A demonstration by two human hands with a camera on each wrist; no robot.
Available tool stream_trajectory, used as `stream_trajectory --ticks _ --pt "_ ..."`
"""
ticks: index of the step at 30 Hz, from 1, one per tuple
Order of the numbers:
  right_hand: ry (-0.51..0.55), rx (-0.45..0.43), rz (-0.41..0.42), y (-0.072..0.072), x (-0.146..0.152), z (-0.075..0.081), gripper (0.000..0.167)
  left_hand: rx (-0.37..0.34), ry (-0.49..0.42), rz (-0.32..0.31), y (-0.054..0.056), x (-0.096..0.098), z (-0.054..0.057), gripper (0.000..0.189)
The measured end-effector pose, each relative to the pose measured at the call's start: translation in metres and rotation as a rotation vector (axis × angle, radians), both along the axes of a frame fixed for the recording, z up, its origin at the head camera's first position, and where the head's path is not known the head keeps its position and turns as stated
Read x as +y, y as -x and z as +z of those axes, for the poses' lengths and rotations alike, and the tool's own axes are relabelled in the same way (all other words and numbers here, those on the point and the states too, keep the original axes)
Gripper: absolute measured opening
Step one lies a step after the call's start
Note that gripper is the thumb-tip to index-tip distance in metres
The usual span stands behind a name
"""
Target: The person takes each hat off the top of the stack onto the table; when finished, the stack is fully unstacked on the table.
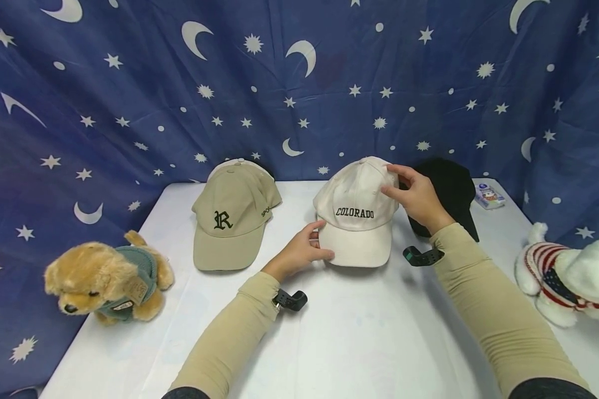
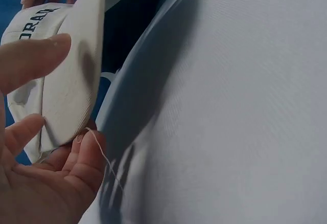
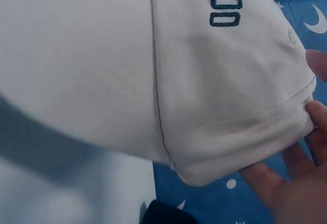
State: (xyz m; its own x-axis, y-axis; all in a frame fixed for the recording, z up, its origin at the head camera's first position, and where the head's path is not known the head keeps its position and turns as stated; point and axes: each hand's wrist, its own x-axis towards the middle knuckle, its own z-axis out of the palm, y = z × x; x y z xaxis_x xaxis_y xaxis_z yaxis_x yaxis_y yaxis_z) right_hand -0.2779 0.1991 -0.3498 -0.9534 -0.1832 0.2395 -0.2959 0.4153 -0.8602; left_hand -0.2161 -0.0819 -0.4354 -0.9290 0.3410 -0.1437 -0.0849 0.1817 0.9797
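Observation:
A cream baseball cap [image 1: 355, 244] lettered COLORADO is between the two hands, its brim toward the person. My left hand [image 1: 299, 252] holds the brim at its left side. In the left wrist view the thumb [image 2: 51, 55] lies across the cap's front, while other fingers [image 2: 89, 157] curl at the brim's edge, where a loose thread hangs. My right hand [image 1: 419, 197] grips the crown's upper right side. The right wrist view has its fingers [image 3: 299, 165] around the cap's far edge [image 3: 245, 132], partly hidden behind the fabric.
Left of the hands, a khaki cap [image 1: 229, 221] with an R sits over another, paler cap. A black cap [image 1: 444, 188] lies behind the right hand, near a small purple pack [image 1: 489, 196]. Plush dogs [image 1: 110, 277] [image 1: 564, 277] flank the white table [image 1: 339, 332]; a starry blue cloth [image 1: 259, 72] hangs behind.

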Motion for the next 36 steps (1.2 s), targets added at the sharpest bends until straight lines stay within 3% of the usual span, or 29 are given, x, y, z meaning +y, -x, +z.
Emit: stream_trajectory --ticks 5,11,25,36 --pt "-0.087 -0.041 -0.011 0.006 0.009 0.000 0.060 0.039 0.084 0.015 0.004 0.006 0.005 0.088" --pt "-0.132 -0.074 0.002 0.020 0.017 -0.001 0.063 0.077 0.174 0.022 0.016 0.016 0.002 0.089" --pt "-0.123 -0.081 -0.024 0.052 0.020 -0.012 0.061 0.130 0.361 0.075 0.037 0.046 -0.005 0.089" --pt "-0.113 -0.111 -0.024 0.065 0.014 -0.020 0.063 0.149 0.436 0.107 0.046 0.048 -0.007 0.087"
